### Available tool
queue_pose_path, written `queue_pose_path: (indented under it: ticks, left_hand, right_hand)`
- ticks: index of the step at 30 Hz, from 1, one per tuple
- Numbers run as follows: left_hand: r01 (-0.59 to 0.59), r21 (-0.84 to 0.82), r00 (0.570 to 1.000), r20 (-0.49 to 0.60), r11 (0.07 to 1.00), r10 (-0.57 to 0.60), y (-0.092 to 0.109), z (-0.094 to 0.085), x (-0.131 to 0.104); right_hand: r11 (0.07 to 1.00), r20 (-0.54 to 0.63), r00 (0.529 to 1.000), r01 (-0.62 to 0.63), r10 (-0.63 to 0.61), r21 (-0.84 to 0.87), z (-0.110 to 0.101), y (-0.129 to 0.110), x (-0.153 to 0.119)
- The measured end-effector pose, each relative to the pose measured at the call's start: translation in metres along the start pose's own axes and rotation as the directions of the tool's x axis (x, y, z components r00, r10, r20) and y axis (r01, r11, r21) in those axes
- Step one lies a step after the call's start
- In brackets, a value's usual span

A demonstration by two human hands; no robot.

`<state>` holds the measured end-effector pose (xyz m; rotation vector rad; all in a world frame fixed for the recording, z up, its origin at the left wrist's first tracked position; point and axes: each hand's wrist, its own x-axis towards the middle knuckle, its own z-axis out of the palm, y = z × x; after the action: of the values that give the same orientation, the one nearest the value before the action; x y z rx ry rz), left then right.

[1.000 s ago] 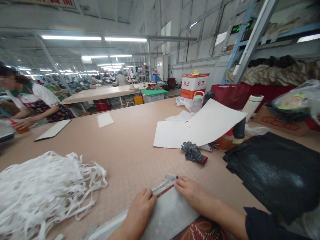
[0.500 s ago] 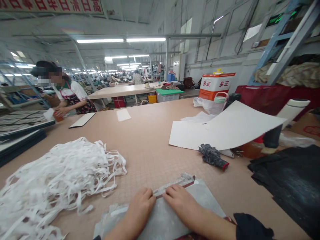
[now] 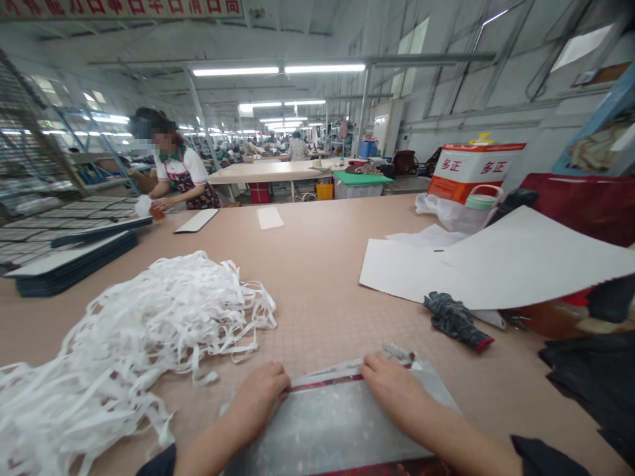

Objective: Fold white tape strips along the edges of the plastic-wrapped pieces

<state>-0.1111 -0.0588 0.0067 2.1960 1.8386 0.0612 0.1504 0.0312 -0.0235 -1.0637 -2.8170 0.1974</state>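
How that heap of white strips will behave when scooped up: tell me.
The white strips will probably hang floppy, since they curl and loop loosely. They look thin with gaps between, so likely light for the heap's bulk. Many overlap, so neighbours may drag along.

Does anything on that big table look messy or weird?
Yes. The white strips lie in a tangled heap on the left. The big white sheet isn't flat: its right side curves up. A dark glove lies crumpled by its near edge. Beside the right hand, the far edge of the grey sheet looks wrinkled.
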Motion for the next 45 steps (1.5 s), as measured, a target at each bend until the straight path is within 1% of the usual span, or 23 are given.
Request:
queue_pose_path:
  ticks: [2, 3, 5, 6, 8, 10, 12, 13, 15, 17, 19, 22, 24, 26, 27, 30, 32, 34, 37, 40, 42, 43, 45]
  left_hand:
    - [-0.019, 0.075, 0.999, -0.032, 0.997, 0.022, 0.001, 0.007, -0.002]
    - [-0.035, 0.113, 0.998, -0.052, 0.993, 0.042, 0.0, 0.011, -0.004]
    - [-0.059, 0.151, 0.994, -0.08, 0.987, 0.072, -0.003, 0.016, -0.006]
    - [-0.058, 0.147, 0.995, -0.076, 0.987, 0.07, -0.005, 0.015, -0.007]
    - [-0.029, 0.104, 0.999, -0.041, 0.994, 0.033, -0.013, 0.009, -0.009]
    - [0.011, 0.045, 1.0, 0.013, 0.999, -0.012, -0.021, -0.003, -0.012]
    - [0.029, 0.008, 0.999, 0.046, 1.0, -0.029, -0.027, -0.015, -0.015]
    - [0.027, 0.005, 0.998, 0.051, 1.0, -0.027, -0.029, -0.018, -0.016]
    - [0.003, 0.037, 1.0, 0.027, 0.999, -0.004, -0.031, -0.019, -0.018]
    - [-0.027, 0.109, 0.999, -0.041, 0.994, 0.032, -0.03, -0.012, -0.021]
    - [-0.052, 0.193, 0.988, -0.134, 0.98, 0.079, -0.029, 0.001, -0.025]
    - [-0.063, 0.296, 0.958, -0.249, 0.953, 0.141, -0.025, 0.019, -0.035]
    - [-0.037, 0.323, 0.941, -0.308, 0.946, 0.143, -0.022, 0.028, -0.043]
    - [-0.004, 0.317, 0.928, -0.353, 0.948, 0.122, -0.018, 0.033, -0.052]
    - [0.011, 0.303, 0.922, -0.372, 0.953, 0.108, -0.018, 0.035, -0.056]
    - [0.049, 0.221, 0.907, -0.417, 0.974, 0.049, -0.019, 0.038, -0.068]
    - [0.084, 0.136, 0.892, -0.452, 0.987, -0.014, -0.022, 0.041, -0.073]
    - [0.116, 0.065, 0.87, -0.489, 0.991, -0.069, -0.024, 0.045, -0.076]
    - [0.131, 0.02, 0.835, -0.541, 0.991, -0.1, -0.025, 0.05, -0.077]
    - [0.13, 0.012, 0.835, -0.541, 0.991, -0.103, -0.025, 0.052, -0.076]
    - [0.145, 0.017, 0.84, -0.53, 0.989, -0.114, -0.025, 0.051, -0.075]
    - [0.157, 0.024, 0.841, -0.528, 0.987, -0.121, -0.025, 0.05, -0.075]
    - [0.175, 0.048, 0.847, -0.517, 0.983, -0.126, -0.025, 0.048, -0.074]
  right_hand:
    - [0.984, -0.028, 0.986, 0.169, -0.167, 0.063, 0.007, -0.044, 0.02]
    - [0.971, -0.053, 0.971, 0.235, -0.232, 0.053, 0.012, -0.061, 0.026]
    - [0.947, -0.091, 0.943, 0.32, -0.319, -0.008, 0.02, -0.079, 0.031]
    - [0.942, -0.101, 0.937, 0.333, -0.335, -0.043, 0.023, -0.08, 0.029]
    - [0.944, -0.094, 0.941, 0.315, -0.324, -0.095, 0.025, -0.067, 0.022]
    - [0.958, -0.057, 0.962, 0.258, -0.267, -0.126, 0.021, -0.048, 0.016]
    - [0.969, 0.0, 0.98, 0.195, -0.197, -0.153, 0.012, -0.037, 0.016]
    - [0.972, 0.028, 0.985, 0.174, -0.172, -0.157, 0.008, -0.037, 0.02]
    - [0.974, 0.058, 0.982, 0.186, -0.179, -0.127, 0.003, -0.052, 0.031]
    - [0.965, 0.035, 0.966, 0.259, -0.257, -0.041, 0.005, -0.078, 0.045]
    - [0.942, -0.023, 0.942, 0.334, -0.334, 0.022, 0.014, -0.106, 0.055]
    - [0.91, -0.092, 0.905, 0.415, -0.415, -0.025, 0.032, -0.129, 0.056]
    - [0.877, -0.115, 0.87, 0.473, -0.48, -0.085, 0.04, -0.127, 0.049]
    - [0.862, -0.111, 0.856, 0.492, -0.504, -0.118, 0.041, -0.118, 0.042]
    - [0.868, -0.096, 0.865, 0.481, -0.493, -0.12, 0.039, -0.113, 0.041]
    - [0.919, -0.005, 0.92, 0.39, -0.391, -0.059, 0.025, -0.108, 0.047]
    - [0.939, 0.044, 0.938, 0.343, -0.344, 0.03, 0.017, -0.114, 0.058]
    - [0.933, 0.041, 0.937, 0.339, -0.346, 0.123, 0.016, -0.125, 0.068]
    - [0.899, -0.009, 0.914, 0.401, -0.406, 0.175, 0.024, -0.14, 0.074]
    - [0.841, -0.032, 0.846, 0.533, -0.532, 0.091, 0.032, -0.144, 0.075]
    - [0.806, -0.013, 0.808, 0.588, -0.589, 0.063, 0.031, -0.142, 0.078]
    - [0.809, 0.002, 0.811, 0.583, -0.584, 0.075, 0.03, -0.141, 0.081]
    - [0.848, 0.015, 0.852, 0.519, -0.523, 0.112, 0.027, -0.142, 0.085]
